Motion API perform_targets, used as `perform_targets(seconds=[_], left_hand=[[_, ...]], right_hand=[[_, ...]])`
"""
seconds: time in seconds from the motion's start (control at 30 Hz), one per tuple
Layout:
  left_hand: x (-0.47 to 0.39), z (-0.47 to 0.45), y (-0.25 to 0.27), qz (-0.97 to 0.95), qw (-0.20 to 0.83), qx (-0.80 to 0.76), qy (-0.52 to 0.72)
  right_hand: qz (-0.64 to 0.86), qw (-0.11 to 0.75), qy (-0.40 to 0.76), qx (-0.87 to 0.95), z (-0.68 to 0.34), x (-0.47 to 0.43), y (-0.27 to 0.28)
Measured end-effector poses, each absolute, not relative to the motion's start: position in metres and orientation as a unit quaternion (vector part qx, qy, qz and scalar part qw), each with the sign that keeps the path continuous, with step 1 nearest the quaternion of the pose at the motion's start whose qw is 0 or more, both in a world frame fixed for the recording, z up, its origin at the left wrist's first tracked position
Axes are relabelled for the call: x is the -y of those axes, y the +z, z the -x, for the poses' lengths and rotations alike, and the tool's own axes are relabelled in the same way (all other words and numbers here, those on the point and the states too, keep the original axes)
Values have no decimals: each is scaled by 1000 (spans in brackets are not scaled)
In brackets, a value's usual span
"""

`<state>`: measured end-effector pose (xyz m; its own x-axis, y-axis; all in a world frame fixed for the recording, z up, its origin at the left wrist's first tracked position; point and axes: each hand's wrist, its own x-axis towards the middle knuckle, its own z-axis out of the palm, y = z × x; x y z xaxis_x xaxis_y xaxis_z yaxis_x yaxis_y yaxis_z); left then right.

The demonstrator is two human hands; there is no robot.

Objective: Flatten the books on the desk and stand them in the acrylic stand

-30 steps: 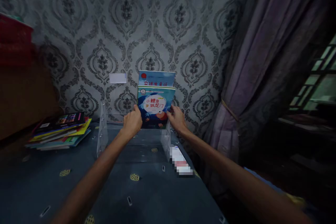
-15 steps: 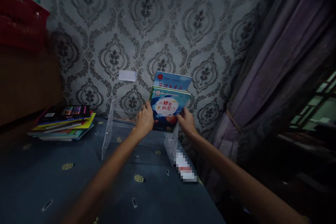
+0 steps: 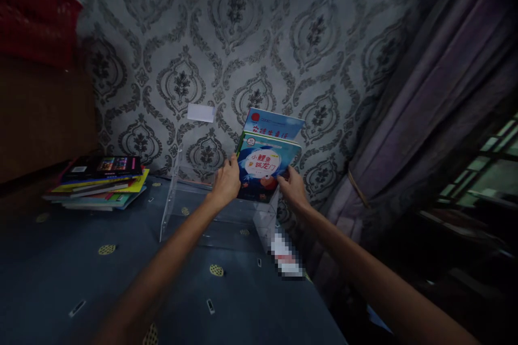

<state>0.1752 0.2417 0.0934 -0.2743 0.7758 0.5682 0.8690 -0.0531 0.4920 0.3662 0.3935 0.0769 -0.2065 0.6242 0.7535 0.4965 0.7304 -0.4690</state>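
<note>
Between my two hands is a blue picture book [image 3: 263, 164] with a white oval and red title on its cover, tilted back. My left hand [image 3: 227, 180] is closed on its left edge. On its right edge my right hand [image 3: 292, 186] grips it, thumb on the front cover. Behind it stands a lighter blue book [image 3: 277, 123], only its top part showing. Both are at the right part of a clear acrylic book rack [image 3: 172, 194] on the table. Whether the held book touches the rack is hidden, and so are the fingertips behind it.
A stack of books [image 3: 103, 183] lies at the left, by a brown box [image 3: 44, 113] with a red bag [image 3: 36, 16] above. A white label [image 3: 201, 112] is behind the rack. The patterned tablecloth [image 3: 162, 291] ends at the right, by a tied-back curtain [image 3: 356, 178].
The view has shifted slightly, moving everything a little in the picture. Both hands keep their grip on the picture book, which stays in front of the lighter blue one.
</note>
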Motion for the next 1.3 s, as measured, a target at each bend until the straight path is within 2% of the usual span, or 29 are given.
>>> perform_targets(seconds=[0.37, 0.67, 0.93, 1.07, 1.3], left_hand=[[-252, -128, 82, 610, -8, 633, -476], [-247, -136, 73, 614, 33, 617, -492], [-251, -163, 88, 595, 79, 643, -475], [-252, -173, 98, 580, 63, 681, -443], [-254, -176, 104, 570, 53, 697, -432]], right_hand=[[347, 549, 171, 741, -365, -387, 80], [309, 586, 255, 705, -361, -375, 86], [270, 649, 343, 623, -351, -388, 116], [213, 674, 410, 577, -341, -391, 128], [212, 667, 447, 558, -339, -389, 134]])
